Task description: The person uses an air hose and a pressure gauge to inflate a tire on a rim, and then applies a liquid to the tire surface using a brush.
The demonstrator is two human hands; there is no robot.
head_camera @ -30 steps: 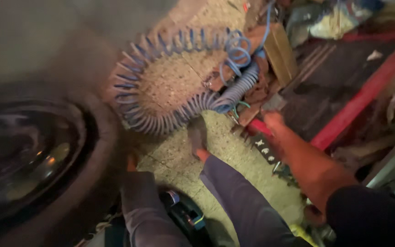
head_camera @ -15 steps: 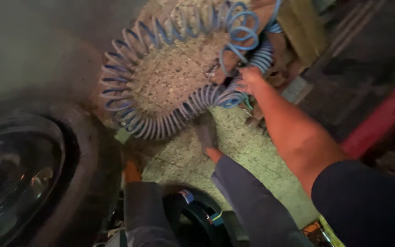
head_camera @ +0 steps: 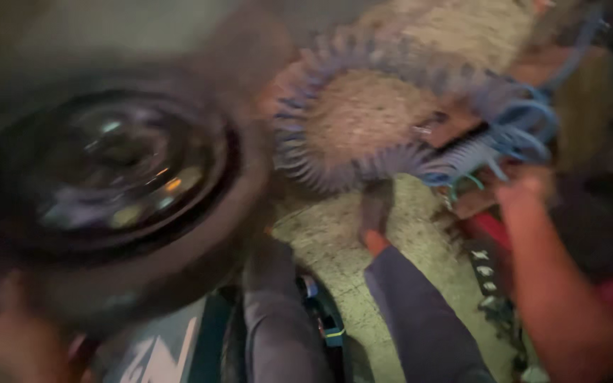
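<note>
by right hand (head_camera: pixel 530 195): blue coiled hose (head_camera: pixel 391 106), curled in loop, blurred.

Blue curly hose (head_camera: pixel 391 106) lies in ring on speckled floor, loose loops bunched at right end, picture blurry.

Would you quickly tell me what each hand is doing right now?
Left hand: not in view.
Right hand: reaching at the blue coiled hose; too blurred to tell whether open or closed.
</note>
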